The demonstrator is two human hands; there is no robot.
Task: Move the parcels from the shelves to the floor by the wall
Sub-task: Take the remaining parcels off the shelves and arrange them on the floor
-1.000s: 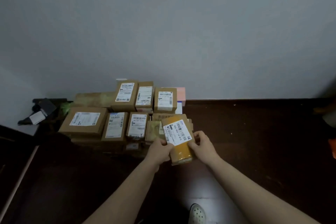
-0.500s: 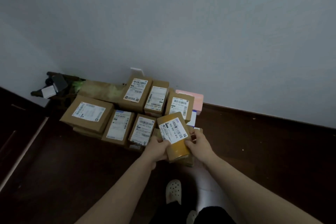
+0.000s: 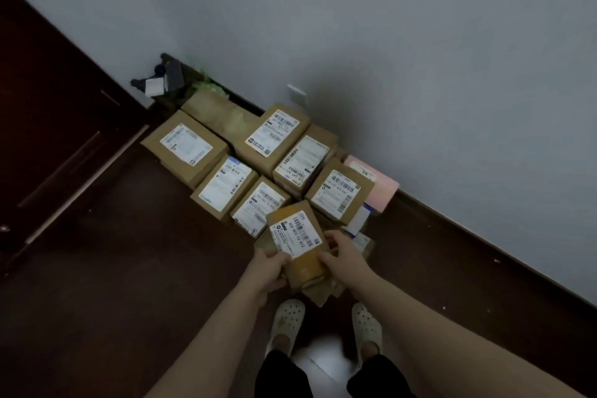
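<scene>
I hold a small yellow-brown parcel [image 3: 298, 244] with a white label between both hands, low over the near edge of the pile. My left hand [image 3: 268, 268] grips its left side and my right hand [image 3: 344, 255] grips its right side. Beyond it, several brown cardboard parcels [image 3: 274, 132] with white labels lie on the dark floor [image 3: 113, 268] against the grey wall [image 3: 420, 58]. A pink parcel [image 3: 376, 182] sits at the pile's right end by the skirting. More brown packets [image 3: 323, 291] lie under the held parcel, partly hidden.
A dark wooden door or cabinet [image 3: 42, 113] stands at the left. Small dark objects and a white block [image 3: 161, 82] sit in the corner. My two feet in white clogs [image 3: 287, 323] stand just before the pile. Open floor stretches right along the wall.
The view has tilted and dropped closer to the pile. The held parcel has come down toward the near edge of the pile, both hands still on it.
</scene>
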